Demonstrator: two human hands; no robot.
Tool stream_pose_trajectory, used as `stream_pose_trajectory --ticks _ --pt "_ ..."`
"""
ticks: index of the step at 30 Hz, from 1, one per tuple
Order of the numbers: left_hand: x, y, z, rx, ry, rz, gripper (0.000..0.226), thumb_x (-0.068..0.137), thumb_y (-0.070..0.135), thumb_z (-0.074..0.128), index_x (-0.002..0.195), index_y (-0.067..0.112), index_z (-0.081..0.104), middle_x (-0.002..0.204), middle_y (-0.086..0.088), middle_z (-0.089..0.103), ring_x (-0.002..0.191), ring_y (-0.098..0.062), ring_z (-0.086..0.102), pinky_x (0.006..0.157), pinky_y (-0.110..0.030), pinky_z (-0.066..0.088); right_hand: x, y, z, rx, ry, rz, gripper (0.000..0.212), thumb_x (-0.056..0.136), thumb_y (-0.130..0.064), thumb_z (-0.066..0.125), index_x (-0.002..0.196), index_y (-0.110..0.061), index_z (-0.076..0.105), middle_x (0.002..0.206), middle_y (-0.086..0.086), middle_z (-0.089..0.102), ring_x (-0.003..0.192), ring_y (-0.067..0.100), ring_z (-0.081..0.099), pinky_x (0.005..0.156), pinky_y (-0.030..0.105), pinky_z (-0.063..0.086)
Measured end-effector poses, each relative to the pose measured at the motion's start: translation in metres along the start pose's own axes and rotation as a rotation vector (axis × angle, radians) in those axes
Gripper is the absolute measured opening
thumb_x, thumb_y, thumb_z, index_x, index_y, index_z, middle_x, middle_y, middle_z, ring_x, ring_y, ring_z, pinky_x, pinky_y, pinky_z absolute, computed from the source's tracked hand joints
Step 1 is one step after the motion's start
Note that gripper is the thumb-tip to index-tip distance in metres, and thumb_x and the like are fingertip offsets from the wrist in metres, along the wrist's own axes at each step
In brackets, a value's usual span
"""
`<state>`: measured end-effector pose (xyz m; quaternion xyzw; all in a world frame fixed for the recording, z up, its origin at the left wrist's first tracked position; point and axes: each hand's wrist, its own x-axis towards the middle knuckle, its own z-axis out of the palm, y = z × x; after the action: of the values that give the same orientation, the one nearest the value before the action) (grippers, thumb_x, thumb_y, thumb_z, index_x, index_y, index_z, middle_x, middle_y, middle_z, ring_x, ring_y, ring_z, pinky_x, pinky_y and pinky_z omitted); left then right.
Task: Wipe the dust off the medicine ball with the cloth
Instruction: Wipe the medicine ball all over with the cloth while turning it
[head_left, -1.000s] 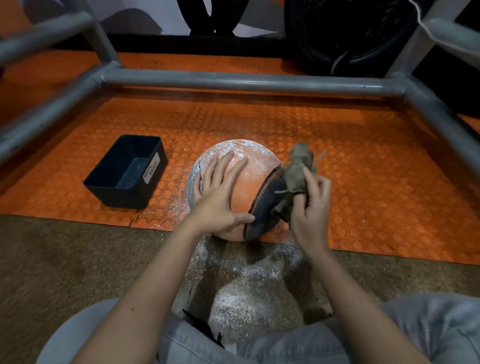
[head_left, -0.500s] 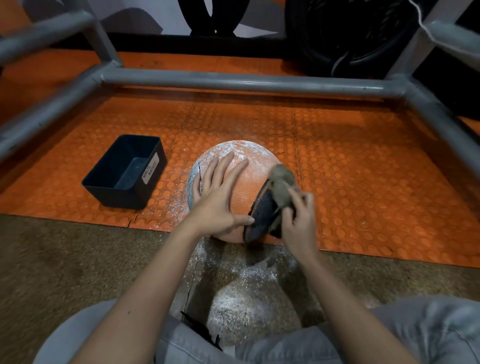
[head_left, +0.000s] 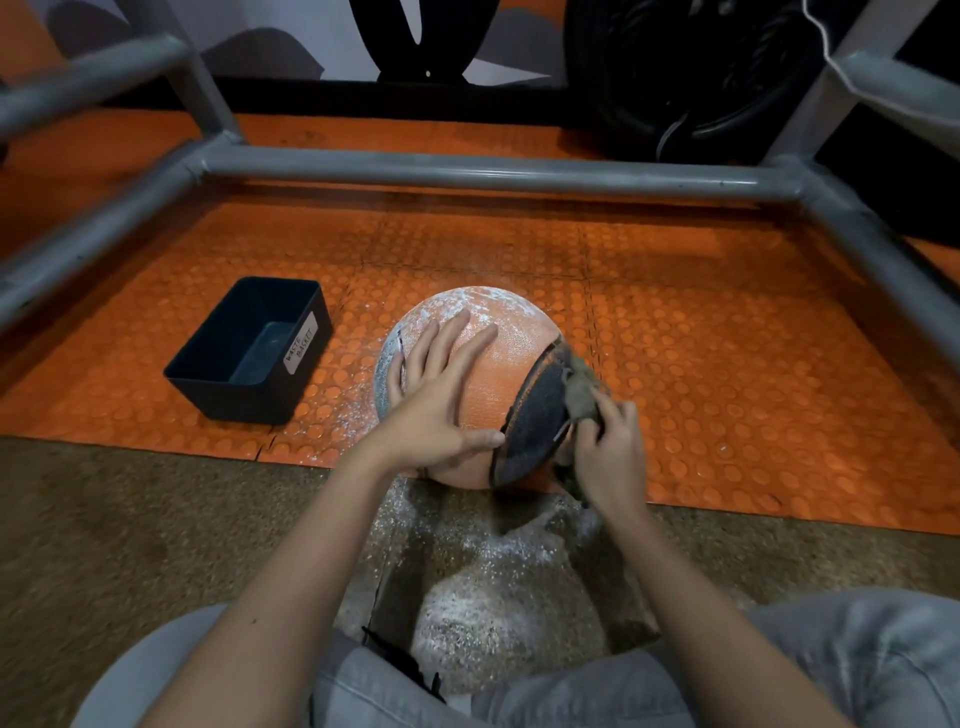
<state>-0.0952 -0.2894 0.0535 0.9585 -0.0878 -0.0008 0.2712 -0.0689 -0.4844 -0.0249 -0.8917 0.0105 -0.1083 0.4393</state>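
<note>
**Bracing the ball while the cloth is working its right side**

The medicine ball (head_left: 498, 374) is sitting on the near edge of the orange studded mat (head_left: 727, 364), right where the mat meets the brown speckled floor. It is inside the grey tube frame (head_left: 493, 174), with the black bin labelled "waste basket" (head_left: 244, 400) near it on the left.

The left hand (head_left: 436, 400) is lying flat on top of the ball, fingers straight and spread apart, thumb reaching toward the dark panel (head_left: 535, 421). The wide spread is probably there to stop the round ball from rolling or turning under the sideways rubbing.

The right hand (head_left: 608, 447) is gripping the grey-brown cloth (head_left: 582, 395) with curled fingers clamped round a bunched wad, pressing it against the ball's right flank beside the dark panel. Bunching likely gives a firm pad that can be pushed hard.

White powder is coating the ball's far top and left side, so much wiping looks left to do. More powder (head_left: 493, 587) is lying on the floor between the ball and the person's knees, probably fallen from the ball.
</note>
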Motion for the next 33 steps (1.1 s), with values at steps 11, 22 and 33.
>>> stream_pose_trajectory --ticks 11,22,33 --pt "0.002 -0.013 0.003 0.034 0.028 0.041 0.105 0.072 0.05 0.074 0.142 0.049 -0.004 0.149 0.026 -0.024 0.135 0.0 -0.029 0.11 -0.043 -0.018 -0.022 -0.037 -0.005 0.074 0.004 -0.412 0.051 0.084 -0.021 0.036 0.13 -0.011 0.054 0.107 0.007 0.044 0.097 0.017 0.043 0.084 0.028 0.04" --pt "0.012 -0.017 0.002 -0.108 0.117 -0.016 0.089 0.06 0.078 0.04 0.136 0.054 -0.001 0.145 0.031 -0.013 0.137 0.0 -0.019 0.111 -0.045 -0.01 -0.007 -0.012 0.0 0.13 0.053 0.09 0.036 0.092 -0.003 0.044 0.128 -0.006 0.046 0.123 0.014 0.043 0.111 0.02 0.044 0.089 0.024 0.031" --pt "0.014 -0.019 0.008 -0.07 0.133 -0.015 0.095 0.055 0.092 0.03 0.135 0.056 -0.005 0.146 0.029 -0.017 0.136 0.001 -0.02 0.111 -0.049 -0.011 0.002 -0.011 -0.002 0.278 0.031 0.214 0.031 0.092 0.0 0.046 0.121 -0.006 0.055 0.121 0.014 0.05 0.108 0.022 0.049 0.086 0.02 0.034"
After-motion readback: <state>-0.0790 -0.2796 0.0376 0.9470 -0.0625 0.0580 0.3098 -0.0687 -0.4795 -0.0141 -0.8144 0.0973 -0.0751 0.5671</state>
